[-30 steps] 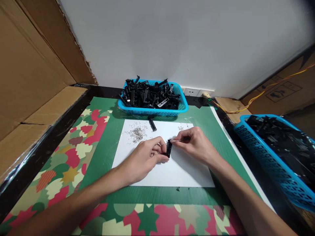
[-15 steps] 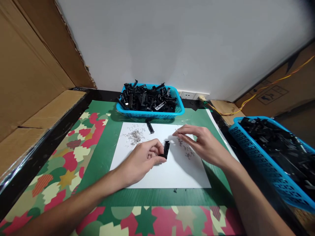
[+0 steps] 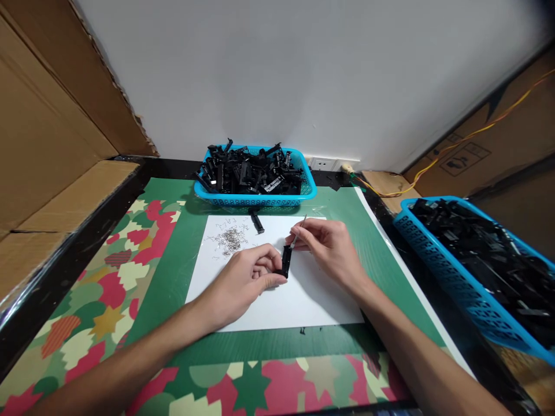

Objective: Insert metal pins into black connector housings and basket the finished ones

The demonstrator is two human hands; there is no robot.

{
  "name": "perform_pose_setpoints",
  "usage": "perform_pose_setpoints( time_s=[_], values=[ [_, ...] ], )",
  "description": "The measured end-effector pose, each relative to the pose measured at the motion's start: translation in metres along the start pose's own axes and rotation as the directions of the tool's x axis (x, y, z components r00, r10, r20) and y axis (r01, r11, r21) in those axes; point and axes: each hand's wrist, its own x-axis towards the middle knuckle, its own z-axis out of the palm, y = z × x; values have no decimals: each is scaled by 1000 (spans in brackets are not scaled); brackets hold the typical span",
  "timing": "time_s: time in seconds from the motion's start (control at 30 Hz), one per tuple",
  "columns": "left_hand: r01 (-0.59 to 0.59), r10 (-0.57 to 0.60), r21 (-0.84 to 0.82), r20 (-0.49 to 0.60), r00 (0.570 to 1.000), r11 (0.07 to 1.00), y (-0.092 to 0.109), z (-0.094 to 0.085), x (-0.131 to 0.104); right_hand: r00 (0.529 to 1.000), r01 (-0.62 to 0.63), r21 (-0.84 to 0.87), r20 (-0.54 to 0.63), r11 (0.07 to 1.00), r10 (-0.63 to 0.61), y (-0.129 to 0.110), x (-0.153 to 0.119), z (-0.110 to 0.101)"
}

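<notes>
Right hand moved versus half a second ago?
Yes: against the white sheet, the right hand has shifted left, toward the black part held in the left hand.

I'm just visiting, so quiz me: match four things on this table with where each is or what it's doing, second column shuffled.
Column one
1. left hand
2. right hand
3. small wiry bits
4. loose black part

Column two
A. at the far edge of the white sheet, near the front of a blue basket
B. holding a slender tool
C. heaped and scattered on the left side of the sheet
D. gripping a black piece near its lower end

Pairs: 1-D, 2-B, 3-C, 4-A
</notes>
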Motion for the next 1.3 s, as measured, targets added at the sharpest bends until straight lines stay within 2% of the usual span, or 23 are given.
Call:
perform_pose_setpoints(
  time_s=[0.33, 0.73, 0.83, 0.9, 0.97, 1.0, 1.07, 1.13, 1.2, 1.3],
  values=[
    [3, -3, 1, 4, 1000, 1000, -1, 1, -1, 993, 77, -211, -69, 974, -93, 1, -5, 2],
    [16, -15, -28, 9, 1000, 999, -3, -2, 0, 981, 76, -129, -170, 989, -98, 9, -10, 19],
    [-16, 15, -56, -10, 1000, 998, -4, -1, 0, 973, 90, -85, -206, 992, -106, 3, -8, 12],
    [-59, 57, -62, -30, 998, 996, -4, -1, -1, 964, 128, -122, -217, 984, -153, -4, -7, 1],
    [-96, 93, -85, -45, 995, 992, -2, 0, -3, 965, 186, -225, -141, 957, -221, -13, -7, -13],
    [-111, 105, -112, -52, 993, 988, -1, -1, -3, 970, 214, -274, -58, 937, -238, -18, -8, -19],
    [-151, 142, -181, -62, 988, 972, 1, -2, -4, 966, 254, -329, 132, 910, -222, -26, -12, -30],
    [-184, 175, -238, -58, 983, 954, 3, -5, -3, 948, 269, -325, 253, 906, -191, -31, -17, -34],
    [-183, 188, -279, -6, 982, 943, 5, -6, -3, 940, 281, -311, 278, 908, -195, -33, -23, -34],
    [-148, 170, -289, 55, 984, 946, 9, -5, -3, 944, 313, -337, 212, 888, -253, -33, -34, -36]
  ],
)
